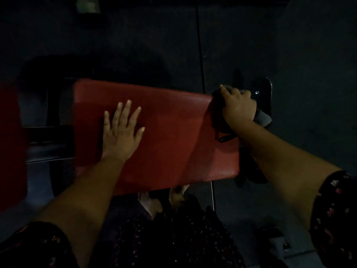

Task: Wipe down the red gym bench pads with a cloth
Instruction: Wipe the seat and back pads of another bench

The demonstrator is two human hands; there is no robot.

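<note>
Under my flat left hand (pixel 120 132) the red rectangular vinyl bench pad (pixel 173 132) looks smooth and finely grained, with a dull sheen. At its 3 o'clock edge my right hand (pixel 238 107) bunches a soft dark grey cloth (pixel 263 118), matt (weave too dim to tell). Toward 2 o'clock, a black rounded plate (pixel 264 84) looks hard and glossy, with a shiny bolt (pixel 257 92). The dark floor (pixel 135 35) at 12 o'clock is matt.

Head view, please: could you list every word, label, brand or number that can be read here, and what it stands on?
No text can be read.
The red bench pad and the cloth gripped by the right hand show no print.
A pale patch at the top left is too dark and blurred to tell.
</note>
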